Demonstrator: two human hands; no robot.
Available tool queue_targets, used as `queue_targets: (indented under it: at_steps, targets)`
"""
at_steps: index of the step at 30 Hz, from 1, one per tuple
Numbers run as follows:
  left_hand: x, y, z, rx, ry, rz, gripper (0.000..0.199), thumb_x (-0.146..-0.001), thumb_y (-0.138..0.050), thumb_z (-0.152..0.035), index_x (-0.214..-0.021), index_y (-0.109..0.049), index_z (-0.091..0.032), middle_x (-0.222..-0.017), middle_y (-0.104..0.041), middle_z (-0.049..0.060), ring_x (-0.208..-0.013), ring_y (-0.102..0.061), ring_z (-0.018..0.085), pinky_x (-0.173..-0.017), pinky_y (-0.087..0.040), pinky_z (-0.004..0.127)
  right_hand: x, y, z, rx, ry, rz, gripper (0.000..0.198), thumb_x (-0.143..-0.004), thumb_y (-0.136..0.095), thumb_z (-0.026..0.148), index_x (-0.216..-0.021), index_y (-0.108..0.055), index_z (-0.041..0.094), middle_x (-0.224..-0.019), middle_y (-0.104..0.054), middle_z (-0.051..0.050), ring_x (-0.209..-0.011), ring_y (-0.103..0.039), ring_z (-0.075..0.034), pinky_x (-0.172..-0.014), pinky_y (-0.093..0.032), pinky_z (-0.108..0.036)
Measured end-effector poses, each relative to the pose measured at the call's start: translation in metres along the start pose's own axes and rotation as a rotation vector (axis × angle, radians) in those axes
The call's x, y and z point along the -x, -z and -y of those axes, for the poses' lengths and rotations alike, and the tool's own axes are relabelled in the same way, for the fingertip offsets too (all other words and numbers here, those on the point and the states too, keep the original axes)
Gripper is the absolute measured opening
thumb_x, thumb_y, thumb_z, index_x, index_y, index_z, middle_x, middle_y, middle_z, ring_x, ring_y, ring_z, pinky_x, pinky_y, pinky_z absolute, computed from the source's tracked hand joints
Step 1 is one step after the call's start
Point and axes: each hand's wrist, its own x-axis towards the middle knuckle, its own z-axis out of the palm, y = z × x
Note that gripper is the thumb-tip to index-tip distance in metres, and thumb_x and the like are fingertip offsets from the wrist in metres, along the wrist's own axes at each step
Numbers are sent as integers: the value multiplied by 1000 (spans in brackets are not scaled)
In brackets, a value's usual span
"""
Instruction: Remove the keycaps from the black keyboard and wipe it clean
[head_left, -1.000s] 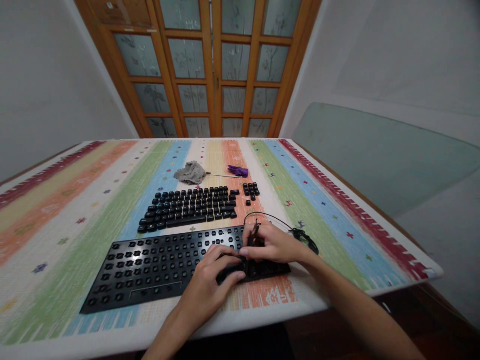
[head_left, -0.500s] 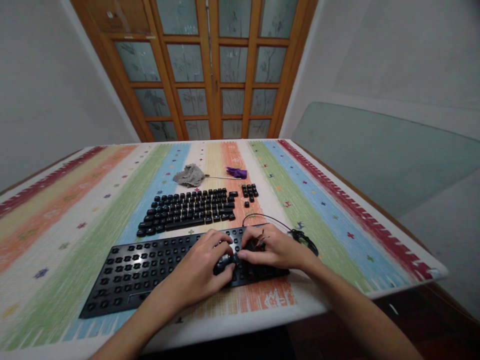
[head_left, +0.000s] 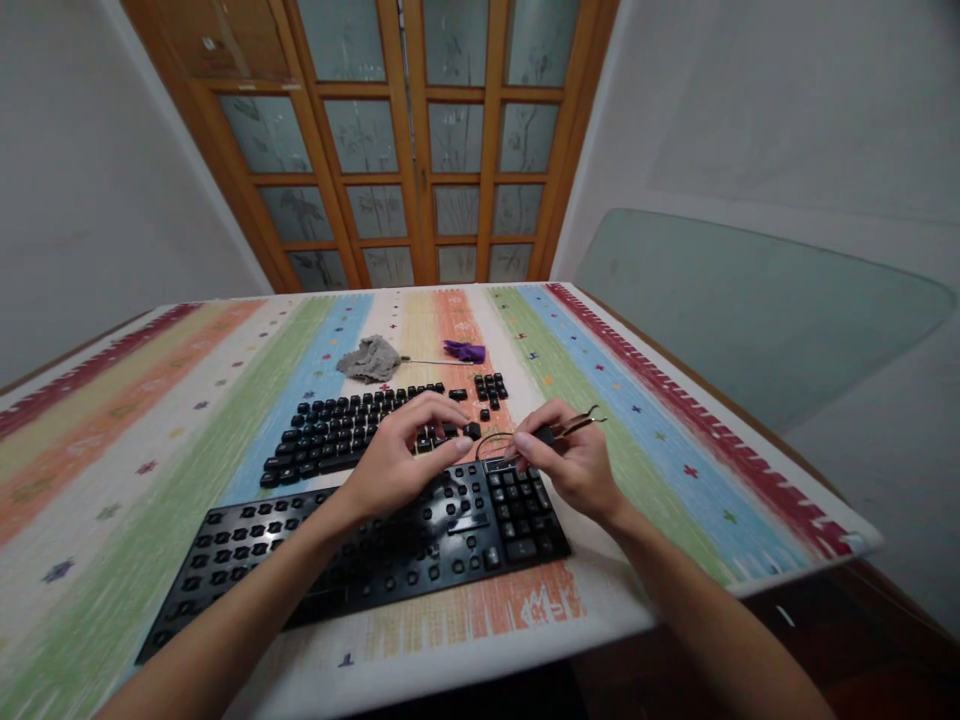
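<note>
A black keyboard (head_left: 420,575) lies at a slant near the table's front edge. Its number pad (head_left: 517,510) at the right end bears keycaps, while bare switches show over most of the rest. My left hand (head_left: 401,455) is above the keyboard's back edge, thumb and index finger closed on a black keycap (head_left: 471,430). My right hand (head_left: 570,460), beyond the number pad, grips a keycap puller (head_left: 574,425) with a dark handle, its metal wire prongs pointing up to the right. Behind the keyboard, loose black keycaps (head_left: 322,435) lie in rows, partly hidden by my left hand.
Farther back lie a grey cloth (head_left: 369,360), a thin rod (head_left: 431,361) and a purple glove-like piece (head_left: 465,351). A striped cloth (head_left: 660,480) covers the table. A cable (head_left: 491,437) loops behind the keyboard. Wooden glass-paned doors (head_left: 412,180) stand beyond.
Both hands have lifted off the keyboard and moved back. My left hand has carried a keycap toward the loose rows. My right hand has shifted right, its puller now pointing away from the keyboard.
</note>
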Motion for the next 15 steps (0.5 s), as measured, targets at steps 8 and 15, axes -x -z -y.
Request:
queue_targets:
  at_steps: [8,15]
  targets:
    - [-35,-38,54,-394,-136,59,10,-88,-66,-23,-96,-70,-18,-100,-63,8,-101,-59,23,-91,-50,41,-3,5,3,11,29,-111,16,-87,-70,28,-80,-58,19,-67,-68,2,-51,-64,-10,-48,-50,-21]
    - [-56,-68,82,-627,-83,207,9,-87,-64,-20,-88,-72,-17,-100,-62,9,-98,-56,24,-89,-50,41,-9,11,7,-8,29,-243,19,-85,-71,31,-77,-58,19,-62,-69,1,-46,-62,-11,-43,-50,-21]
